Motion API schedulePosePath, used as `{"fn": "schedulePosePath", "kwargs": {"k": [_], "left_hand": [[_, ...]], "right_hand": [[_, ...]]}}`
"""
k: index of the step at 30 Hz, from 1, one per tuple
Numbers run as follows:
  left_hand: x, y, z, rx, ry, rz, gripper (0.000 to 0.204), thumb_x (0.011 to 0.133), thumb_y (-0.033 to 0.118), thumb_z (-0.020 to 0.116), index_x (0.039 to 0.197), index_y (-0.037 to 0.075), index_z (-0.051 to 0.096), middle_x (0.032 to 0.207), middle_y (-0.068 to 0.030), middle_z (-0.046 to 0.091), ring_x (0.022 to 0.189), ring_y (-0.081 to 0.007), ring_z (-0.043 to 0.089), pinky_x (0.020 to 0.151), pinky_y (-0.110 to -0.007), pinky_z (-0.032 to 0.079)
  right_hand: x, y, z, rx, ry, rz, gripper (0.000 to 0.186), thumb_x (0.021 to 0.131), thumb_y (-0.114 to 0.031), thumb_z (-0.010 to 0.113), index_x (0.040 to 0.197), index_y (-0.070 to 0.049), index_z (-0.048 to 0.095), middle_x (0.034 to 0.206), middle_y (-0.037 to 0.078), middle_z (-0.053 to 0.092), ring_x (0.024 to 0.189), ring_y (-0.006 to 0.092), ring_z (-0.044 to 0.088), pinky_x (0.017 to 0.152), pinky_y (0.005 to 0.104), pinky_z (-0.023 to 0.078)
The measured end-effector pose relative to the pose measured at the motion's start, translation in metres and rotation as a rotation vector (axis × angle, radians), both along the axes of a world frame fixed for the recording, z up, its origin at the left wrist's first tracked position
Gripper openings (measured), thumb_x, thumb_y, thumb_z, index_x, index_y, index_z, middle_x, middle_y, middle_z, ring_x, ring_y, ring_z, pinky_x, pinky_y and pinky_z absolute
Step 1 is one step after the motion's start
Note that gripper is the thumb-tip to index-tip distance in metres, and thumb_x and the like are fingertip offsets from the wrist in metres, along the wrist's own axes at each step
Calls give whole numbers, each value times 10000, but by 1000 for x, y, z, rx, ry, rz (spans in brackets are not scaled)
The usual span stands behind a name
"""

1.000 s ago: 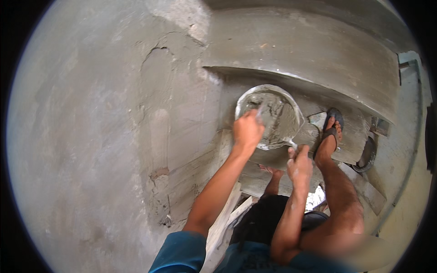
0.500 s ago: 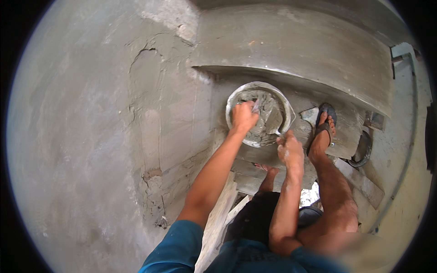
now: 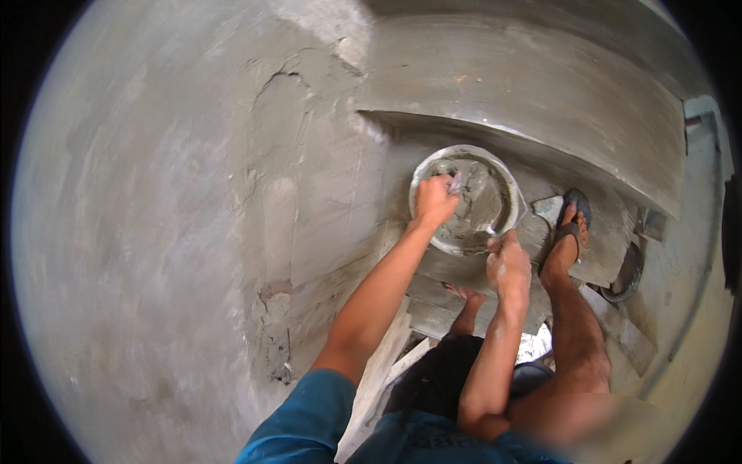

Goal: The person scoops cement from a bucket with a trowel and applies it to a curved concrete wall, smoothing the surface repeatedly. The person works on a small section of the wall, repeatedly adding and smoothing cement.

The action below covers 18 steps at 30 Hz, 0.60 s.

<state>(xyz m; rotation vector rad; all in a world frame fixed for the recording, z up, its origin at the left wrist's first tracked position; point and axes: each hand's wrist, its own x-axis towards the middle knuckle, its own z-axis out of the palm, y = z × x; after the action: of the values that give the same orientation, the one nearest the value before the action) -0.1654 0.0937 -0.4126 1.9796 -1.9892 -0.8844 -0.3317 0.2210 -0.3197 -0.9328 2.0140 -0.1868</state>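
A round bucket of wet grey mortar sits on a concrete step below a higher ledge. My left hand is closed on a tool handle over the bucket's left half, the tool's lower part hidden in the mortar. At the bucket's lower right rim, my right hand grips a narrow tool whose far end reaches into the bucket; its exact kind is unclear.
Rough patched plaster covers the wall on the left. My sandalled foot rests right of the bucket beside a pale fragment. A dark round container and a pale board lie farther right; the upper concrete ledge crosses above.
Both hands stay at the bucket with their tools, moving slightly within it; the mortar's surface looks rearranged. The whole view has shifted a little back and forth.
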Motion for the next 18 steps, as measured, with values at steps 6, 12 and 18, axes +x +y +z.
{"fn": "schedulePosePath", "kwargs": {"k": [6, 12, 18], "left_hand": [[7, -3, -2, -25, 81, -25, 218, 838, 129, 728, 1026, 44, 801, 907, -265, 741, 902, -467, 723, 856, -520, 568], [9, 1, 2, -1, 48, -68, 240, 854, 116, 719, 1063, 25, 791, 931, -288, 738, 928, -480, 717, 887, -531, 561], [11, 5, 4, -27, 63, -57, 243, 856, 131, 728, 1061, 13, 785, 924, -282, 739, 934, -486, 716, 897, -542, 556]], "right_hand": [[9, -22, -24, -126, -6, 63, 257, 956, -123, 639, 1178, -7, 581, 1059, 288, 750, 1093, 503, 692, 911, 582, 523], [11, -17, -33, -218, -82, -9, 215, 936, -28, 640, 1128, 14, 553, 1024, 301, 740, 1087, 519, 687, 885, 552, 519], [13, -2, -55, -269, -160, -96, 222, 1024, -162, 659, 1113, 16, 561, 954, 345, 689, 985, 565, 659, 847, 546, 508]]}}
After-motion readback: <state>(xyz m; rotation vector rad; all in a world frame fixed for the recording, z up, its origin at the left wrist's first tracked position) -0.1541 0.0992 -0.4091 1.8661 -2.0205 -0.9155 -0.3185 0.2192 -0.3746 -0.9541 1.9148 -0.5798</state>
